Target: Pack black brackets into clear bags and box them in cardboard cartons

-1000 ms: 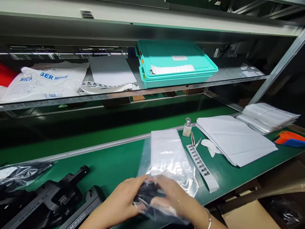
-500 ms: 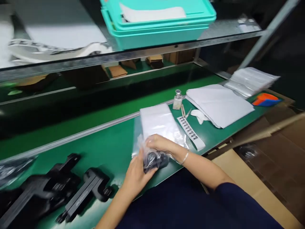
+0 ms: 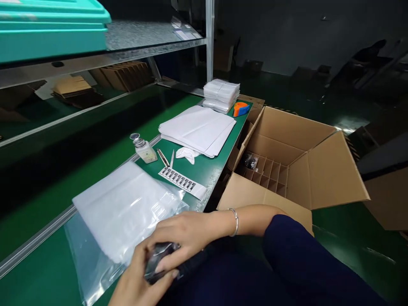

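View now swung round to box (image 3: 283, 127), so you see its dividers (image 3: 270, 168); left of box, fingers of your left hand (image 3: 135, 276) and right hand (image 3: 181, 233) grasp shiny black part (image 3: 157, 258).

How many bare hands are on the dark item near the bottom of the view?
2. The left hand cups the dark item from the left; the right hand reaches over it from the right. Some fingers are hidden.
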A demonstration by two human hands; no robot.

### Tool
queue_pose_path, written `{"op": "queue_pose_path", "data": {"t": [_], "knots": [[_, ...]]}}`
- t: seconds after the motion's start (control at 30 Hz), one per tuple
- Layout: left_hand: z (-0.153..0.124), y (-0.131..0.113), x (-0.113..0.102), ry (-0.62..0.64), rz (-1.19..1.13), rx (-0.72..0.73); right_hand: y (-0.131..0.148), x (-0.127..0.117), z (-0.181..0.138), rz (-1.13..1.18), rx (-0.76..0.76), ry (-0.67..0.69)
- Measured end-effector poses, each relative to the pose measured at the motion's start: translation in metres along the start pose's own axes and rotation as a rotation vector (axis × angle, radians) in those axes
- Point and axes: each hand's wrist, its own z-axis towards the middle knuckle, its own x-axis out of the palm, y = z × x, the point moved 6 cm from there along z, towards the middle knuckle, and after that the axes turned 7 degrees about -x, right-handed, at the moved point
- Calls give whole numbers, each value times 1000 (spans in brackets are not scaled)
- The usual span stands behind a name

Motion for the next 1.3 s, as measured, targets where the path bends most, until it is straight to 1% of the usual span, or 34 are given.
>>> {"op": "queue_pose_path", "data": {"t": [0.07, 0.1, 0.13, 0.17, 0.23, 0.27, 0.3, 0.33, 0.37, 0.4, 0.43, 0.5, 0.53, 0.6, 0.63, 0.67, 0.73, 0.8, 0.87, 0.93, 1.0, 1.07, 1.13, 1.2, 1.3], "knots": [[11, -29, 10, 4, -38, 43, -6, -19, -28, 52, 43, -58], [15, -42, 11, -3, -53, 95, -12, -32, -45, 89, 78, -133], [18, -52, 10, -28, -67, 144, -21, -48, -67, 128, 136, -247], [22, -59, 6, -67, -78, 175, -33, -66, -92, 169, 222, -405], [31, -58, -3, -139, -86, 153, -60, -97, -156, 281, 444, -827], [37, -53, -3, -146, -82, 115, -72, -106, -191, 351, 540, -1060], [43, -47, -1, -127, -73, 75, -81, -110, -224, 415, 615, -1264], [49, -40, 6, -82, -62, 48, -88, -110, -252, 470, 672, -1431], [55, -35, 15, -20, -49, 39, -92, -107, -275, 507, 707, -1553], [60, -30, 27, 44, -37, 45, -93, -103, -292, 516, 723, -1629], [66, -26, 39, 97, -26, 62, -94, -99, -304, 504, 728, -1668], [74, -18, 60, 158, -5, 102, -93, -92, -319, 441, 736, -1676], [78, -15, 69, 166, 8, 128, -94, -92, -326, 397, 745, -1671], [83, -9, 82, 151, 41, 195, -95, -98, -342, 266, 819, -1661], [84, -6, 87, 131, 61, 237, -96, -106, -353, 164, 880, -1656], [84, -3, 91, 106, 82, 281, -95, -119, -366, 44, 941, -1653], [84, 2, 97, 50, 117, 369, -94, -151, -393, -192, 1044, -1648], [82, 6, 101, -5, 143, 443, -97, -186, -418, -363, 1107, -1649], [80, 9, 103, -51, 168, 486, -106, -214, -434, -500, 1175, -1619], [77, 10, 106, -75, 199, 499, -125, -230, -441, -609, 1272, -1529], [75, 12, 108, -77, 223, 498, -152, -233, -441, -655, 1377, -1403], [73, 12, 109, -86, 237, 499, -181, -227, -438, -658, 1477, -1268], [73, 13, 109, -99, 255, 505, -204, -219, -436, -645, 1567, -1144], [73, 12, 109, -98, 285, 513, -216, -213, -434, -634, 1640, -1034], [74, 8, 109, -79, 321, 512, -221, -211, -421, -652, 1692, -891]]}}
